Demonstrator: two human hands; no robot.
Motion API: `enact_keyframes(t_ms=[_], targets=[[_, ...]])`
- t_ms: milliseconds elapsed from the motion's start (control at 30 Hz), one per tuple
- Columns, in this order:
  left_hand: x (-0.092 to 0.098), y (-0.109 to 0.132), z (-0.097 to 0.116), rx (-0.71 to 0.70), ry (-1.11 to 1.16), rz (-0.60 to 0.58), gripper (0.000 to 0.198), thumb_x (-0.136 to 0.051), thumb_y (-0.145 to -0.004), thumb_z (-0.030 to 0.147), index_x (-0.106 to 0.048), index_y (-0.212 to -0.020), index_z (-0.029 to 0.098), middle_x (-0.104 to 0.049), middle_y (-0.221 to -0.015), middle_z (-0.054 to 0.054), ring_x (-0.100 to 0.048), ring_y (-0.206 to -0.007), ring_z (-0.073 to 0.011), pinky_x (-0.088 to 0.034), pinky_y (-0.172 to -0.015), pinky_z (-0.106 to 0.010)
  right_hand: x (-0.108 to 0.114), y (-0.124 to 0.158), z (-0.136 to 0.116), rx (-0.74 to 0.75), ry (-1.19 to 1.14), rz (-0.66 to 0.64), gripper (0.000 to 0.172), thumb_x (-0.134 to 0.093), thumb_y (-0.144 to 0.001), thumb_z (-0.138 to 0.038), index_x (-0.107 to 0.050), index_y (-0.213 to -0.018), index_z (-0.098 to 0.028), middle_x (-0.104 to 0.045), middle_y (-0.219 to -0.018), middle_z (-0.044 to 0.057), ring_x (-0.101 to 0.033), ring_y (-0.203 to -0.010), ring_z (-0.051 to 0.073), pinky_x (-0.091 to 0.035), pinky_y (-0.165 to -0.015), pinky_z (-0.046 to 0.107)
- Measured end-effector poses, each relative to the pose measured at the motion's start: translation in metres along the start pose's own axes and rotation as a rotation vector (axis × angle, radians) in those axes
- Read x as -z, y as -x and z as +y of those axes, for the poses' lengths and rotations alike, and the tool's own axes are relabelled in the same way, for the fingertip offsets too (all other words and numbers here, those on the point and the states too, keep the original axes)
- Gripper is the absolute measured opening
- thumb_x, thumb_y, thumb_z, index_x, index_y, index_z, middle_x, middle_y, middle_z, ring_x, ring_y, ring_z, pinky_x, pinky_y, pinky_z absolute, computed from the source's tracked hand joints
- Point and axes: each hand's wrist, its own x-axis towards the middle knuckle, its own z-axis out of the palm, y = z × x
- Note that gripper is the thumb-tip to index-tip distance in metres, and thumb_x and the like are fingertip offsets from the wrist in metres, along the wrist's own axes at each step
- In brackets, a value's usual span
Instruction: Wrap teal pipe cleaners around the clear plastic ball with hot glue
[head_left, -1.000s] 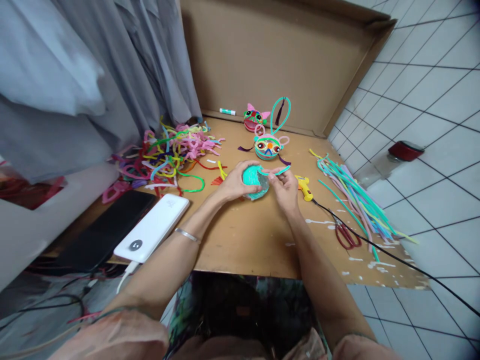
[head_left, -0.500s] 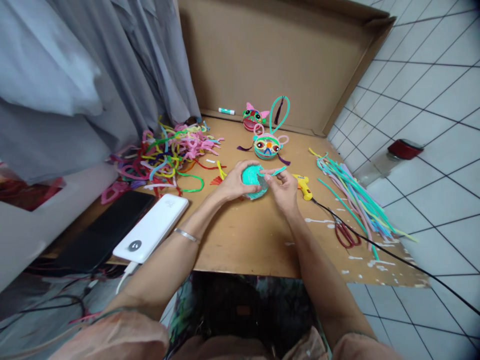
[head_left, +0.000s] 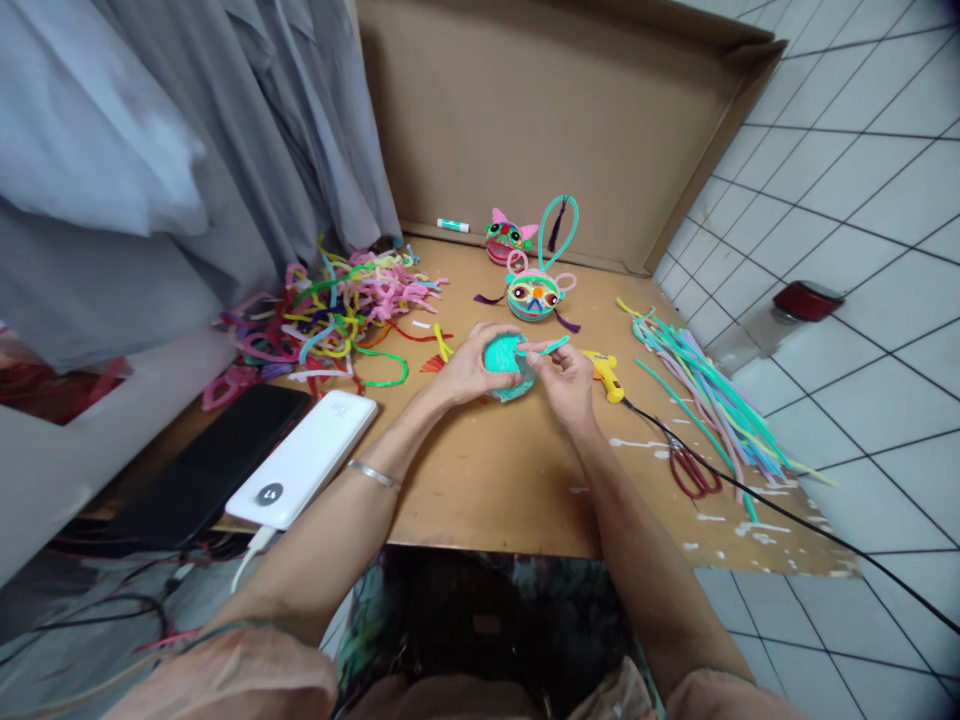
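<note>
My left hand (head_left: 474,370) is wrapped round a small rounded piece covered in turquoise pipe cleaner (head_left: 501,362), held just above the table. Part of its right side looks greyish and bare. Between the fingertips of my right hand (head_left: 566,380) is a turquoise pipe cleaner (head_left: 556,346), pinched against the piece's right edge with its free end sticking out to the right. Beyond my hands stands a finished-looking animal head (head_left: 534,295) with pink loop ears, big eyes and purple tassels. A second head (head_left: 506,238) with pink pointed ears sits behind it.
A yellow glue gun (head_left: 609,378) lies right of my hand, its black cable running right past red-handled scissors (head_left: 694,472). Straight pipe cleaners (head_left: 712,385) lie at the right, a tangled heap (head_left: 352,300) at the left. A white power bank (head_left: 304,458) and black phone (head_left: 210,465) lie front left.
My right hand's fingers have shifted slightly at the piece's edge, and the pipe cleaner in them has moved a little. My left hand keeps its hold.
</note>
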Motion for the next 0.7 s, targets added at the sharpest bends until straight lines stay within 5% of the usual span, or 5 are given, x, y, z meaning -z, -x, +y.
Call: enact_keyframes(t_ms=[700], targets=[[0.0017,0.0001,0.0025,-0.003,-0.006,0.02,0.054,-0.079,-0.064,0.034,-0.062,-0.114,0.021,-0.059,-0.118,-0.006,-0.058,-0.116,-0.0279,-0.046,-0.104,-0.045,-0.0005,0.0005,-0.0024,-0.056,0.024,-0.006,0.014,-0.071,-0.075,-0.037,-0.069,-0.077,-0.024,-0.078,-0.088,0.003,-0.07,-0.092,0.021,-0.054,-0.091,0.04]])
